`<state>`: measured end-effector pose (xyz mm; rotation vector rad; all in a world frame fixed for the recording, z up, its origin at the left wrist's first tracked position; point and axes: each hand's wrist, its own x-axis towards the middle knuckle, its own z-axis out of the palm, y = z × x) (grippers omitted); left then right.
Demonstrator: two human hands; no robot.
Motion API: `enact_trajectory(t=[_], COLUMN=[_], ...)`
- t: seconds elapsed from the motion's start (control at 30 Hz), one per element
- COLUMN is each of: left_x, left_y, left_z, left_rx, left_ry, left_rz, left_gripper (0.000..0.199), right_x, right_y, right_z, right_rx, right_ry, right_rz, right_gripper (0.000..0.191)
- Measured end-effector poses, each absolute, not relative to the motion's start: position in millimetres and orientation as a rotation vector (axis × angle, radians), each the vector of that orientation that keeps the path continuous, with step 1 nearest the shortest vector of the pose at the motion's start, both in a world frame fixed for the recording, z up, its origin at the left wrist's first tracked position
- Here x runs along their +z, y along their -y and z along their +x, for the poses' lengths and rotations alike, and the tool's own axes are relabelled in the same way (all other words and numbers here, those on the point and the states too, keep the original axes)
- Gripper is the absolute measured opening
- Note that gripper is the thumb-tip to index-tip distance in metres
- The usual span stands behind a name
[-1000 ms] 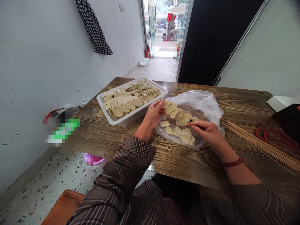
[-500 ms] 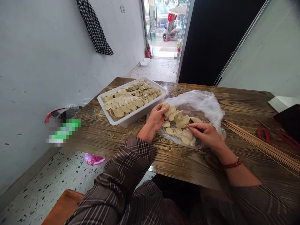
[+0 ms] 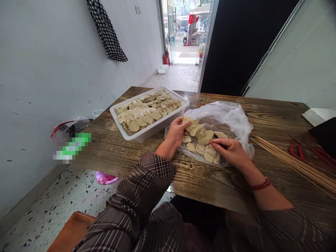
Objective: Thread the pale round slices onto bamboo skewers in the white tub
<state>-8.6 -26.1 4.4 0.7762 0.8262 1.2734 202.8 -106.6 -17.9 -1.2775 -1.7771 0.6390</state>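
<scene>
Between my hands a row of pale, thin round slices (image 3: 201,131) is threaded on a thin bamboo skewer. My left hand (image 3: 176,131) pinches the slice at the far left end of the row. At the other end, my right hand (image 3: 228,148) has thumb and forefinger closed on the bare end of the skewer. Beneath lie loose slices (image 3: 210,155) on a crumpled clear plastic bag (image 3: 223,113). To the left of the bag stands a white plastic tub (image 3: 143,135), heaped with skewered slices (image 3: 140,117).
A bundle of bamboo skewers (image 3: 291,161) lies at the right of the wooden table (image 3: 147,154). Beside it are red-handled scissors (image 3: 297,151) and a black object (image 3: 324,134). The table's left edge is near the wall; a brown stool (image 3: 70,232) stands below.
Almost nothing differs. The whole view has shifted very slightly, and both hands keep their grip on the skewered row.
</scene>
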Motion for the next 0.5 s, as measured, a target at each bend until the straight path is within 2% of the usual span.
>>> enact_trajectory(t=[0.13, 0.33, 0.5], left_x=[7.2, 9.7, 7.4], left_y=[26.9, 22.9, 25.0], left_z=[-9.5, -13.4, -9.5], left_rx=[1.223, 1.193, 1.176], left_ry=[-0.814, -0.75, -0.74], left_rz=[0.779, 0.716, 0.772], left_gripper=[0.04, 0.023, 0.024], right_x=[-18.2, -17.2, -21.7], right_y=[106.6, 106.5, 105.6], right_z=[201.4, 200.9, 201.7], right_rx=[0.671, 0.774, 0.763], right_ry=[1.73, 1.66, 1.671], right_rz=[-1.267, -1.262, -1.273], right_gripper=[0.021, 0.025, 0.025])
